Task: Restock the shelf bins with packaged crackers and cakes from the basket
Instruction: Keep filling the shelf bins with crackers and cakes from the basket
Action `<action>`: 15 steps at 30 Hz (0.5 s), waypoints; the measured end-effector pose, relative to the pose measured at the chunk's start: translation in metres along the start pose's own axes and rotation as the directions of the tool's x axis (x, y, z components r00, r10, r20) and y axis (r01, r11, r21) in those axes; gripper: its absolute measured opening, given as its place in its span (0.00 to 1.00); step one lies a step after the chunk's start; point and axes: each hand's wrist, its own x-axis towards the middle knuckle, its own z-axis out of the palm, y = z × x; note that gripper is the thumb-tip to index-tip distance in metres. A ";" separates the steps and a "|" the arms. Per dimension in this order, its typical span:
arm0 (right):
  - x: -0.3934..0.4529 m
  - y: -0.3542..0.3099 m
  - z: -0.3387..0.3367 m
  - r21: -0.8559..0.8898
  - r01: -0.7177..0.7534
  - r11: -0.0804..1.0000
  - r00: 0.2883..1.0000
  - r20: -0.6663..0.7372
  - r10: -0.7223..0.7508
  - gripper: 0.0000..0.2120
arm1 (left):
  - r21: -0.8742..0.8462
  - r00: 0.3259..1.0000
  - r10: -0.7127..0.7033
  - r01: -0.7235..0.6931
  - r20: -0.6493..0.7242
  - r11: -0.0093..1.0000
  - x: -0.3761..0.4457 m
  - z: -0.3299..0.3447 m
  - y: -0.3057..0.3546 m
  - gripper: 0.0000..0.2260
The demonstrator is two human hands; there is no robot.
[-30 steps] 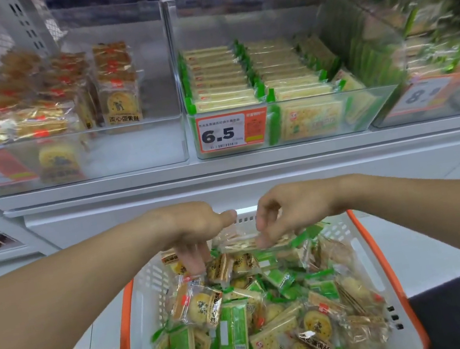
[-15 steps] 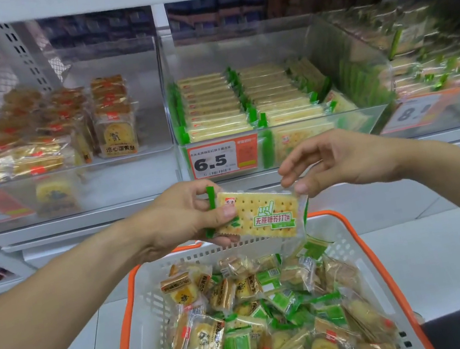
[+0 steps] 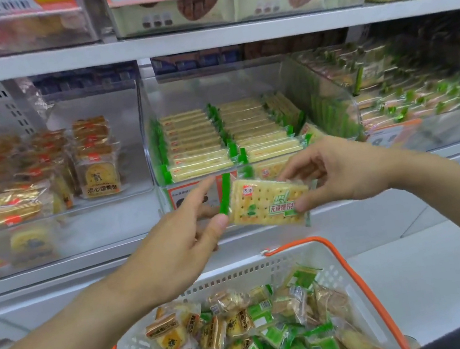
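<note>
A green-edged cracker pack (image 3: 266, 203) is held flat in the air just in front of the middle shelf bin. My left hand (image 3: 179, 241) pinches its left end between thumb and fingers. My right hand (image 3: 336, 172) pinches its right end. The clear middle bin (image 3: 237, 80) behind holds neat rows of the same green cracker packs (image 3: 202, 145). Below, the white basket with orange rim (image 3: 342, 259) is full of mixed cracker and cake packs (image 3: 250, 333).
The left clear bin (image 3: 105, 104) holds yellow cake packs (image 3: 99, 169) with red labels. A right bin (image 3: 430, 132) holds more green-wrapped packs. An upper shelf (image 3: 198, 36) carries chocolate biscuit bags and price tags. White floor lies right of the basket.
Both hands lifted a cracker pack out of the basket and raised it up toward the middle bin. The view tilted upward, showing the upper shelf.
</note>
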 end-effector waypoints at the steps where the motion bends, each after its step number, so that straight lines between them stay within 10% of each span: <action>1: -0.003 0.001 -0.008 -0.052 -0.011 0.999 0.997 -0.081 0.006 0.18 | 0.108 1.000 0.008 -0.007 -0.010 0.994 0.001 0.000 -0.001 0.32; 7: -0.012 0.028 -0.035 -0.104 -0.068 0.992 0.735 -0.678 -0.021 0.22 | 0.217 0.999 0.022 -0.011 -0.049 0.976 0.013 0.005 -0.008 0.38; 15: 0.015 0.039 -0.038 -0.201 -0.347 0.916 0.609 -0.791 0.057 0.16 | 0.223 0.998 0.041 -0.029 -0.049 0.974 0.015 0.014 -0.008 0.40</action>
